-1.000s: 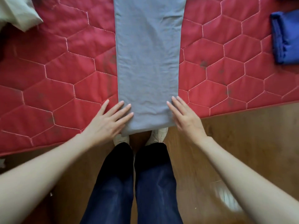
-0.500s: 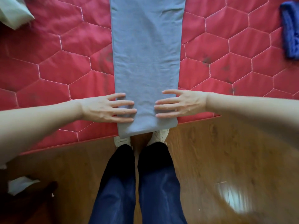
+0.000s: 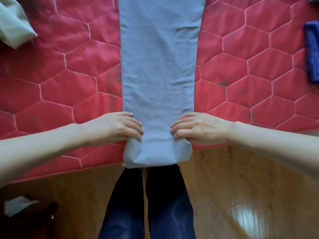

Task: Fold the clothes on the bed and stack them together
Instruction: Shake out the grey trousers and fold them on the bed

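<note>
Two hands, left [image 3: 114,127] and right [image 3: 200,127], fingers curled, pinching both sides of long grey cloth [image 3: 158,66] overhanging the quilted red bed's [image 3: 69,83] near edge.

Soft, even daylight falls on the red mattress [image 3: 69,87], leaving almost no shadows. A bright patch of glare lies on the wood floor [image 3: 250,219] below it, smeared by blur. Wide-angle bending curves the mattress edge; corners look soft.

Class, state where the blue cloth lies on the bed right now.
In the head view the blue cloth lies at the far right edge on the red mattress, well right of the grey garment and apart from both hands.
</note>
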